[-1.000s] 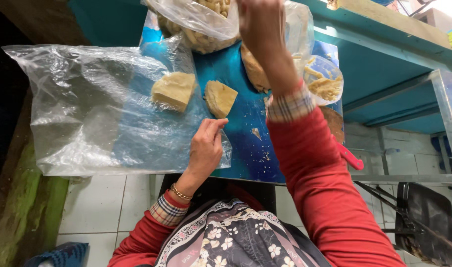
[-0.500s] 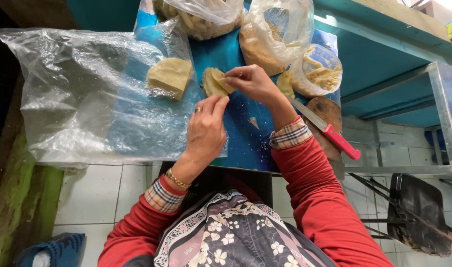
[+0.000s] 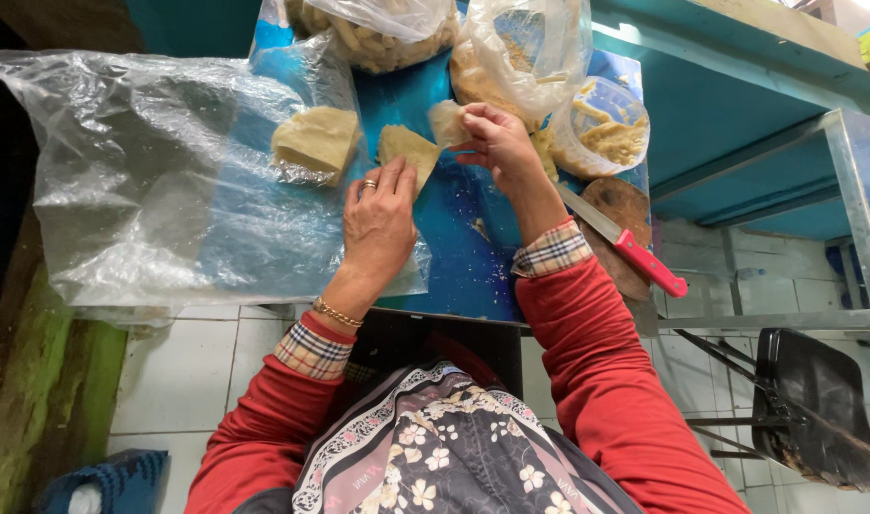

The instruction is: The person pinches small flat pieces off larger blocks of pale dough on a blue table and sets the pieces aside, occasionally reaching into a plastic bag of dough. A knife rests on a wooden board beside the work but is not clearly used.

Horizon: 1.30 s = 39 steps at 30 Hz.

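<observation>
My left hand [image 3: 380, 219] rests flat on the blue table [image 3: 463, 276], its fingertips pressing the lower edge of a pale yellow dough piece [image 3: 406, 148]. My right hand [image 3: 497, 143] pinches a smaller torn lump of the same dough [image 3: 446, 122] just right of that piece, a little above the table. A second, larger dough block [image 3: 316, 141] lies to the left, on the edge of a big clear plastic sheet [image 3: 159, 181].
Clear bags of pale food pieces [image 3: 382, 33] [image 3: 520, 57] and a round tub [image 3: 601, 128] stand at the table's back. A red-handled knife [image 3: 635, 249] lies on a round wooden board [image 3: 625, 214] at the right. A black chair [image 3: 815, 409] stands on the tiled floor.
My right hand came down from the bag at the back to the dough piece, then pulled a small lump off to the right. My left hand moved up onto the dough.
</observation>
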Each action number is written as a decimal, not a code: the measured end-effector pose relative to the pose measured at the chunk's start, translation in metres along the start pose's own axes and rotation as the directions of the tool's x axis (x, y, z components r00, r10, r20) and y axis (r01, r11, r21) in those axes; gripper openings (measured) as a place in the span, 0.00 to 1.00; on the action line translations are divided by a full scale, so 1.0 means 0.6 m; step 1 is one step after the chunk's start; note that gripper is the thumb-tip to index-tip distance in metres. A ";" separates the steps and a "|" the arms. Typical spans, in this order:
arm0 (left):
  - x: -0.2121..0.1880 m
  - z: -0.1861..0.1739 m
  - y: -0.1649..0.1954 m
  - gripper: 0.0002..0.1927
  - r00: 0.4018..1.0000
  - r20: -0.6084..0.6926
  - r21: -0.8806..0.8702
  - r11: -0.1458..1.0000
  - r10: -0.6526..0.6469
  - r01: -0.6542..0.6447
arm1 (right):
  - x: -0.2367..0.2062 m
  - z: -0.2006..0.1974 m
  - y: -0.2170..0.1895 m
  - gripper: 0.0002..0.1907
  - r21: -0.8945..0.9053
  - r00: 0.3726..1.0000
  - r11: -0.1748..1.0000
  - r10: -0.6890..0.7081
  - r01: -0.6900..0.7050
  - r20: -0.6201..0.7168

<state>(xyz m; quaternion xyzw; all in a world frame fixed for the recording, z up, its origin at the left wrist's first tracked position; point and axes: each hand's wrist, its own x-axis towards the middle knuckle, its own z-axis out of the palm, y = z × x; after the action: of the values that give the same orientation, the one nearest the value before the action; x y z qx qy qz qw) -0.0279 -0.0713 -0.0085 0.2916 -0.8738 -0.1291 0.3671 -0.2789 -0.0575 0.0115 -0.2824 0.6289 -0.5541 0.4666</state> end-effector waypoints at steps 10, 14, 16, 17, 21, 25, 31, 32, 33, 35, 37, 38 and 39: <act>-0.021 -0.045 0.022 0.20 0.998 -0.024 -0.280 0.958 0.059 -0.064 | -0.269 0.020 -0.009 0.18 -0.718 0.690 0.155 -0.470 0.678 0.550; -0.052 -0.043 0.053 0.13 0.951 0.123 -0.241 0.938 0.283 -0.248 | -0.299 0.030 -0.017 0.20 -0.691 0.699 0.222 -0.461 0.688 0.547; -0.060 -0.037 0.054 0.12 0.941 0.148 -0.207 0.940 0.304 -0.271 | -0.287 0.010 -0.033 0.17 -0.698 0.751 0.338 -0.490 0.631 0.442; -0.063 -0.034 0.053 0.12 0.936 0.161 -0.190 0.940 0.314 -0.283 | -0.272 -0.008 -0.048 0.15 -0.718 0.783 0.385 -0.506 0.580 0.362; -0.073 -0.028 0.051 0.12 0.946 0.132 -0.175 0.946 0.297 -0.272 | -0.134 -0.085 -0.125 0.07 -0.877 0.683 0.237 -0.719 0.417 0.131; -0.070 -0.029 0.051 0.09 0.966 0.131 -0.140 0.969 0.224 -0.205 | 0.028 -0.122 -0.155 0.10 -0.994 0.859 -0.069 -0.501 0.087 0.110; -0.064 -0.037 0.067 0.11 0.941 0.088 -0.215 0.928 0.328 -0.304 | 0.129 -0.149 -0.118 0.10 -0.978 0.942 -0.176 -0.333 -0.111 -0.047; -0.065 -0.038 0.070 0.09 0.918 0.099 -0.230 0.906 0.384 -0.354 | 0.133 -0.156 -0.113 0.09 -0.986 0.929 -0.144 -0.370 -0.090 -0.030; -0.064 -0.039 0.069 0.08 0.917 0.119 -0.210 0.912 0.380 -0.351 | 0.138 -0.161 -0.108 0.08 -0.991 0.912 -0.112 -0.411 -0.067 -0.016; -0.062 -0.041 0.066 0.08 0.912 0.154 -0.170 0.919 0.380 -0.355 | 0.145 -0.167 -0.096 0.07 -0.983 0.869 -0.175 -0.475 0.060 0.138; -0.057 -0.044 0.057 0.09 0.917 0.131 -0.180 0.918 0.378 -0.353 | 0.152 -0.170 -0.087 0.06 -0.965 0.866 -0.184 -0.433 0.189 0.252; -0.057 -0.046 0.054 0.09 0.920 0.120 -0.183 0.919 0.374 -0.350 | 0.157 -0.168 -0.085 0.07 -0.954 0.884 -0.152 -0.363 0.257 0.296; -0.056 -0.047 0.054 0.09 0.921 0.121 -0.189 0.920 0.369 -0.344 | 0.160 -0.169 -0.085 0.09 -0.940 0.892 -0.114 -0.296 0.322 0.342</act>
<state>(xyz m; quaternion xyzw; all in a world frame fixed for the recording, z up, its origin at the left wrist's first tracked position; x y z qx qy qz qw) -0.0024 -0.0256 0.0062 0.0852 -0.9244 -0.1537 0.3384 -0.4174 -0.1088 0.0293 -0.6702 0.7416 -0.0285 -0.0124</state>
